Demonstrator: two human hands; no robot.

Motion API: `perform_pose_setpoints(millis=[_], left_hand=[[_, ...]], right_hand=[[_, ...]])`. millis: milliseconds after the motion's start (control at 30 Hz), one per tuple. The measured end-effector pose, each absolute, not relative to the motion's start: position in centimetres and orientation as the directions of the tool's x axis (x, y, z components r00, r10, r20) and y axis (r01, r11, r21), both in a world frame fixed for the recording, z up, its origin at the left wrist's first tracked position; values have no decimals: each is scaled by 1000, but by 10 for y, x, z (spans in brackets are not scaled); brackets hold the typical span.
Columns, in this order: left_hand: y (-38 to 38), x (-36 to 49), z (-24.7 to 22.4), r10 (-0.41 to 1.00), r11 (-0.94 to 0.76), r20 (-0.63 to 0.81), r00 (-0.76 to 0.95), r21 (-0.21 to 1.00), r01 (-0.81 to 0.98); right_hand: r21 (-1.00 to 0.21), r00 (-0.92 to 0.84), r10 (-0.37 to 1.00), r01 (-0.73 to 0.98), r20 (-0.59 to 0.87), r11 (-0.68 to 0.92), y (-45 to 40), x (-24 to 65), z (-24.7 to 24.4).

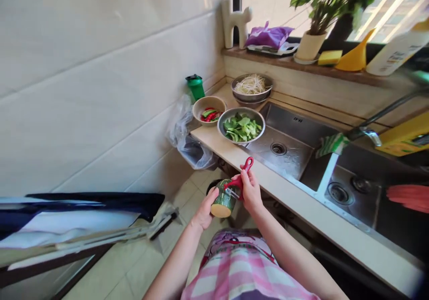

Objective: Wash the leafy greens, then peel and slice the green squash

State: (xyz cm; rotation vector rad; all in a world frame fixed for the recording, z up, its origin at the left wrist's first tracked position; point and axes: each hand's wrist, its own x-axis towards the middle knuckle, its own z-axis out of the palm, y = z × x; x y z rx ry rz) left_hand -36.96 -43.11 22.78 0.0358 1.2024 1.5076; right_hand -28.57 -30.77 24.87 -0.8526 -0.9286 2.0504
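Observation:
My left hand (205, 209) is closed on the left side of a green squash piece (221, 200), whose pale cut end faces down toward me. In my right hand (251, 192) is a red peeler (238, 183), its ring handle pointing up. The peeler's metal blade lies against the green skin on the squash's right side. Both hands are in the air in front of the counter edge, above the floor. Beyond them on the counter sits a metal bowl of cut leafy greens (243, 128).
A bowl of red and green peppers (209, 112), a bowl of bean sprouts (251, 85) and a green cup (195, 86) stand behind. A bag-lined bin (197, 154) hangs at the counter's left end. The double sink (284, 145) is at right, with a faucet (368, 132).

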Motion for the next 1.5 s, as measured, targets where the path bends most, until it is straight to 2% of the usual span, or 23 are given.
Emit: perform_pose_setpoints(millis=[167,333,700,1100,1500], left_hand=[[-471,-406,224,702,151,-607,-372,637,-756],[-492,-420,223,723,121,-589,-360,622,-773],[-508,-437,226,720,108,-553,-419,686,-719],[-524,-445,224,663,168,-596,-453,708,-686],[-539,-455,219,652,203,-605,-457,720,-664]], right_hand=[[-814,-562,785,-308,-261,-492,-353,-331,238],[-841,-575,775,-257,-264,-477,-371,-352,231],[-828,-559,756,-202,-340,-522,-378,-377,226],[-737,-570,679,-179,-462,-652,-383,-392,214],[-651,-580,568,-84,-584,-755,-393,-408,188]])
